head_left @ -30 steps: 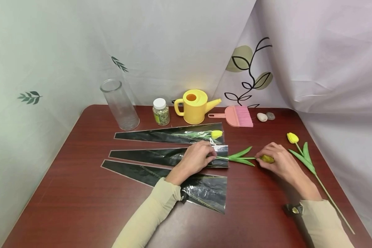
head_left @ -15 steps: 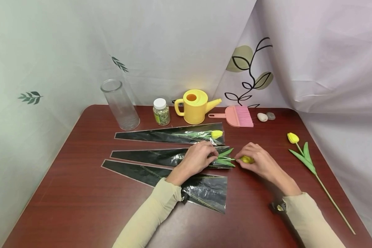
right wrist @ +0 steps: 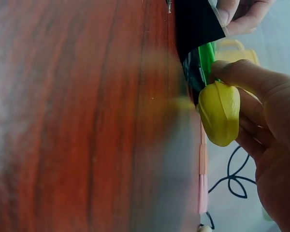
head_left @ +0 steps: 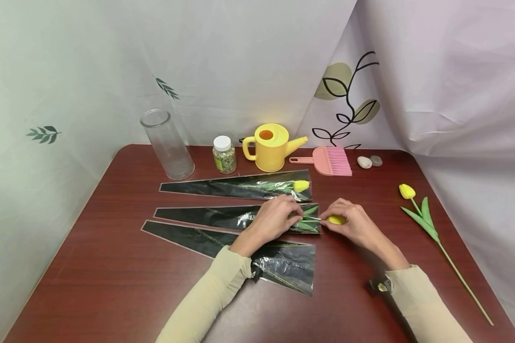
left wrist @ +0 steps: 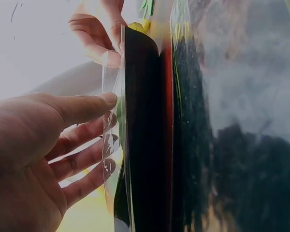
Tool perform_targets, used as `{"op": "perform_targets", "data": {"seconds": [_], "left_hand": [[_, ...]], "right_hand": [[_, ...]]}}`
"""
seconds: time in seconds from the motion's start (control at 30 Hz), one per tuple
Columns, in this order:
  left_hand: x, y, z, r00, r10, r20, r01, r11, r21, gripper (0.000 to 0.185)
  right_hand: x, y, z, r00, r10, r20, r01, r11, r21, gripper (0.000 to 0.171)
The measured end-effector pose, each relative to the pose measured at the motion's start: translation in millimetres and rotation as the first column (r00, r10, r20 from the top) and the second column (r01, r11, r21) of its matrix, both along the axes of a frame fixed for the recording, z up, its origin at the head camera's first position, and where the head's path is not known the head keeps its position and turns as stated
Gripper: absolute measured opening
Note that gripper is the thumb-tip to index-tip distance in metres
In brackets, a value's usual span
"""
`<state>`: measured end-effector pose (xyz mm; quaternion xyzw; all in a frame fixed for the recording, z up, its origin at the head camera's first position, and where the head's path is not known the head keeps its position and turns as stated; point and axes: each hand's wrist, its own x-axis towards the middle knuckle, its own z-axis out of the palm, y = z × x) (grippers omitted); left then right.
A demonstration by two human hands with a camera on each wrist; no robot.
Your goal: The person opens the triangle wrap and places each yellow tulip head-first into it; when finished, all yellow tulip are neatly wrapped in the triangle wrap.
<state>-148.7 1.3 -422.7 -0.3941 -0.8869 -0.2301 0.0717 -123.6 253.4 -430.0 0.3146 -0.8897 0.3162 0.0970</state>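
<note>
Indoors, a dark red desk (head_left: pixel 111 267) carried three long black-and-clear flower sleeves side by side. The far sleeve (head_left: pixel 223 186) already enclosed a yellow tulip, and the near sleeve (head_left: pixel 240 252) lay partly under the person's left forearm. At the wide mouth of the middle sleeve (head_left: pixel 214 218), the left hand (head_left: pixel 272 220) pinched the clear film, its grip closed on the edge. The right hand (head_left: pixel 354 224) held the yellow bud of a tulip (head_left: pixel 336 219) in a curled grip, just outside that mouth, with the green leaves already inside. Behind stood a glass cylinder (head_left: pixel 167 144), a yellow watering can (head_left: pixel 269 147), a pink brush (head_left: pixel 331 161) and a small jar (head_left: pixel 224 155). Another tulip (head_left: pixel 420 215) lay loose at the right edge.
</note>
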Motion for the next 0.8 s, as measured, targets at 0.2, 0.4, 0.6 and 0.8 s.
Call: {"op": "perform_targets", "data": {"seconds": [0.2,0.4,0.6,0.8], "left_hand": [[-0.4,0,-0.7,1.000,-0.005,0.007,0.005,1.000,-0.005,0.006],[-0.5,1,-1.0,1.000,-0.006,0.005,0.006,1.000,-0.003,0.006],[-0.5,1,-2.0,1.000,-0.004,0.003,0.004,1.000,-0.005,0.007],[-1.1,1,-2.7,1.000,0.005,0.008,-0.005,1.000,-0.016,0.007]], "right_hand": [[0.7,1,-2.5,1.000,-0.021,0.017,0.021,1.000,-0.010,0.019],[1.5,12,8.1,0.999,-0.042,0.017,0.042,0.999,0.017,0.026],[7.3,37,19.2,0.986,-0.150,0.068,0.144,0.986,0.086,0.033],[12.9,51,10.9,0.973,-0.125,0.196,0.094,0.983,0.160,0.038]]}}
